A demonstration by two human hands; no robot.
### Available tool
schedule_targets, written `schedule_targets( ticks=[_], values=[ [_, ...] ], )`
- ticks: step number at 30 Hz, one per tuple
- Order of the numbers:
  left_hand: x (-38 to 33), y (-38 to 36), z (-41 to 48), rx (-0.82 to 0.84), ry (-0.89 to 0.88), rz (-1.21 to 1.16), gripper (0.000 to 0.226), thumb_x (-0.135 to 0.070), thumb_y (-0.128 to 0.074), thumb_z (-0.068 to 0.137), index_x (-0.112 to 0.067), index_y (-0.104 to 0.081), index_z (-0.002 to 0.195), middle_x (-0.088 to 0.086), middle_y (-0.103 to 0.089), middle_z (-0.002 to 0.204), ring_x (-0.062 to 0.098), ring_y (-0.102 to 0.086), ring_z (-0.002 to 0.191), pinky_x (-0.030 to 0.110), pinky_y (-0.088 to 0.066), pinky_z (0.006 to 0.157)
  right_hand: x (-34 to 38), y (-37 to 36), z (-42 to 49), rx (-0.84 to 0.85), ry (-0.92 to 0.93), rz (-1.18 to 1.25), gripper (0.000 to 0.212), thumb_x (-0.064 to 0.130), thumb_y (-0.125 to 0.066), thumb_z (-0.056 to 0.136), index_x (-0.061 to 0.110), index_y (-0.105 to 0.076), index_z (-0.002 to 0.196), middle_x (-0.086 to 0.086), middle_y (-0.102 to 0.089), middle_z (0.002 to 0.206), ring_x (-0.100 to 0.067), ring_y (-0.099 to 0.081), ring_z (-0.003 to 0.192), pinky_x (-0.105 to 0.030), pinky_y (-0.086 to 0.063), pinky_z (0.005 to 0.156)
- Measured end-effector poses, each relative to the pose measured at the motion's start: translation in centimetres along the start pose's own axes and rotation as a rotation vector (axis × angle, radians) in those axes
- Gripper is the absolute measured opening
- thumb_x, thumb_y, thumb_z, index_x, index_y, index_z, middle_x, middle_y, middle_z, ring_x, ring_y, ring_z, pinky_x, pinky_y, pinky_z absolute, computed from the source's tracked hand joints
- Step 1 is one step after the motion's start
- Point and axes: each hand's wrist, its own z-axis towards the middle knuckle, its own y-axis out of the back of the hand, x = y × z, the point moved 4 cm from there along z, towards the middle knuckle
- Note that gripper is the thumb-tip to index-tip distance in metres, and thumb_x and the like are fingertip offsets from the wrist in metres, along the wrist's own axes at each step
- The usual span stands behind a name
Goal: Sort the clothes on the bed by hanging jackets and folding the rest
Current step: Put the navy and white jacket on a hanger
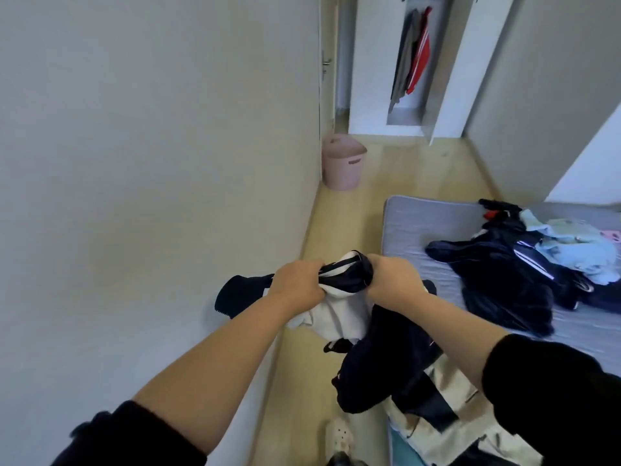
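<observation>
A dark navy jacket with white lining hangs in the air between my hands, beside the bed. My left hand and my right hand both grip its bunched top, close together. One dark sleeve sticks out to the left. On the grey mattress lies a pile of clothes: dark navy garments with white stripes, plus light blue and pink pieces at the right edge. In the open white wardrobe at the far end hang a grey garment and a red jacket.
A pink laundry basket stands on the floor against the left wall. A door with a handle is behind it. Yellowish floor runs between wall and bed. A beige and dark garment lies near the bed's front corner. My white shoe shows below.
</observation>
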Motion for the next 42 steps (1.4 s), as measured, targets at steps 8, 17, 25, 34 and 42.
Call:
schedule_targets(
  ticks=[8,17,25,34,42],
  values=[
    [0.6,-1.0,17.3,0.179,-0.204,-0.057,0.011,-0.011,-0.055,0.077,-0.019,-0.048,0.079,-0.01,-0.048,0.065,0.019,-0.05,0.069,0.026,-0.034,0.055,-7.9,0.0,12.5,-0.089,-0.108,-0.029,0.013,0.025,-0.051,0.079,0.017,-0.055,0.089,-0.003,-0.064,0.076,-0.029,-0.059,0.07,-0.031,-0.036,0.054],
    [-2.5,1.2,40.0,0.248,-0.378,-0.071,0.032,-0.032,-0.076,0.072,-0.029,-0.045,0.081,-0.009,-0.054,0.075,0.018,-0.054,0.074,0.028,-0.036,0.062,-18.2,4.8,29.5,-0.146,-0.29,0.086,0.01,0.028,-0.051,0.08,0.02,-0.055,0.081,0.004,-0.061,0.069,-0.025,-0.056,0.064,-0.028,-0.031,0.048],
    [-0.4,1.7,60.6,0.352,-0.4,-0.25,0.022,-0.054,-0.072,0.073,-0.047,-0.051,0.075,-0.02,-0.06,0.078,0.002,-0.058,0.078,0.019,-0.041,0.065,-25.2,6.1,46.7,-0.186,-0.37,0.116,0.015,0.03,-0.054,0.078,0.019,-0.059,0.088,0.002,-0.065,0.073,-0.023,-0.056,0.066,-0.03,-0.039,0.052],
    [1.0,5.8,86.8,0.042,-0.528,-0.243,0.024,-0.044,-0.066,0.083,-0.021,-0.066,0.088,-0.009,-0.06,0.079,0.009,-0.054,0.078,0.024,-0.039,0.065,-33.6,10.1,68.7,-0.277,-0.51,0.096,0.014,0.026,-0.052,0.077,0.018,-0.054,0.088,0.002,-0.06,0.067,-0.026,-0.054,0.061,-0.029,-0.038,0.052],
    [1.5,5.7,104.3,-0.122,-0.143,-0.586,0.019,-0.017,-0.058,0.087,-0.019,-0.06,0.069,-0.007,-0.058,0.07,0.016,-0.051,0.072,0.027,-0.041,0.067,-43.3,13.7,83.4,-0.322,-0.647,0.054,0.019,0.034,-0.042,0.07,0.026,-0.05,0.085,0.006,-0.056,0.065,-0.022,-0.052,0.058,-0.027,-0.034,0.051]
  ],
)
